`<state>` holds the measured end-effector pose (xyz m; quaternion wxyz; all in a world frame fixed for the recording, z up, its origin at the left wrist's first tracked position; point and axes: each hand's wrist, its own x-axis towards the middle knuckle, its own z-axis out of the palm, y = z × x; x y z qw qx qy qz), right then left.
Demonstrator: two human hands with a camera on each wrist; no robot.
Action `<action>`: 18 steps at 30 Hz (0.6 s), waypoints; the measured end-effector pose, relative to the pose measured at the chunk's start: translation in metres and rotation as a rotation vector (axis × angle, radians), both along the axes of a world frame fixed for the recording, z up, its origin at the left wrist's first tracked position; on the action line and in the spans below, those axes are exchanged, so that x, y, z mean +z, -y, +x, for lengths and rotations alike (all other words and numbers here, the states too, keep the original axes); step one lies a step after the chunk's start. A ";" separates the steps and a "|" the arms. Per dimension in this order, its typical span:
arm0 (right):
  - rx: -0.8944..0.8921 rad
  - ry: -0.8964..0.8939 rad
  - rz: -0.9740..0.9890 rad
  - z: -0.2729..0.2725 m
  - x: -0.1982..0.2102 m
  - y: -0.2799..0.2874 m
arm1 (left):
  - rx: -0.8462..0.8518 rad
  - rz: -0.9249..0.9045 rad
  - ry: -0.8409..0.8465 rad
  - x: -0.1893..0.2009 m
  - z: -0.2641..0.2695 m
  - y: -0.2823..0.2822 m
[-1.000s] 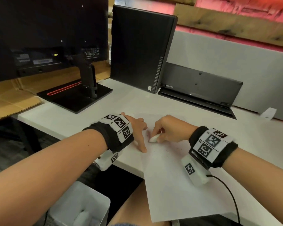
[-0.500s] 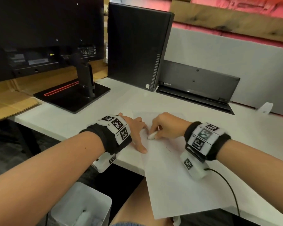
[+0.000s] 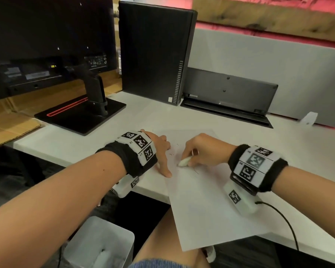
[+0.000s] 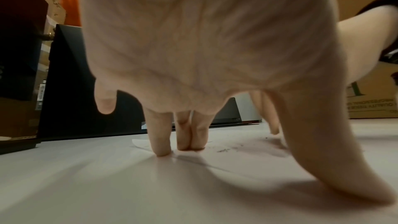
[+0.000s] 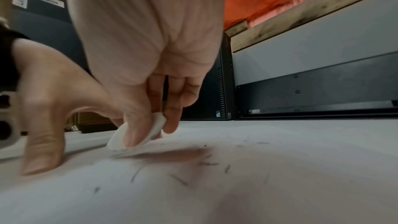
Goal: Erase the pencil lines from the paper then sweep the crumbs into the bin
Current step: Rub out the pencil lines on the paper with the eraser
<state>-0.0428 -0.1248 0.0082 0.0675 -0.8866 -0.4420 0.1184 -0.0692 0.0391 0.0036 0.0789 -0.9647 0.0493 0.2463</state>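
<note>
A white sheet of paper (image 3: 203,200) lies on the white desk (image 3: 70,144), its near corner hanging over the front edge. My right hand (image 3: 205,151) pinches a white eraser (image 3: 183,162) (image 5: 137,134) and presses its tip on the paper. Faint pencil strokes and dark crumbs (image 5: 206,163) lie scattered around it. My left hand (image 3: 161,151) rests on the paper's left edge with straight fingertips (image 4: 161,149) and the thumb (image 4: 344,176) pressing down. A pale grey bin (image 3: 99,244) stands on the floor below the desk's front edge, under my left forearm.
A monitor on a black stand (image 3: 81,115) occupies the desk's back left. A black computer tower (image 3: 153,51) stands at the back, with a dark flat device (image 3: 228,97) leaning against the grey partition. A cable (image 3: 282,221) runs from my right wrist.
The right hand with the eraser has shifted slightly along the paper, as in a rubbing stroke. The left hand stays pressed on the paper's edge.
</note>
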 end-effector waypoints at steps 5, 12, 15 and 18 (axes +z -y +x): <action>0.006 -0.023 -0.048 -0.010 -0.008 0.011 | 0.001 0.017 0.010 -0.002 0.003 0.002; -0.023 -0.035 -0.013 -0.011 0.000 0.019 | 0.010 0.012 0.000 -0.002 0.004 0.004; -0.049 -0.003 -0.008 -0.001 0.003 0.008 | 0.031 0.020 0.036 -0.004 -0.001 0.010; -0.069 -0.016 -0.030 -0.005 -0.006 0.013 | 0.041 0.016 0.056 -0.008 -0.004 0.013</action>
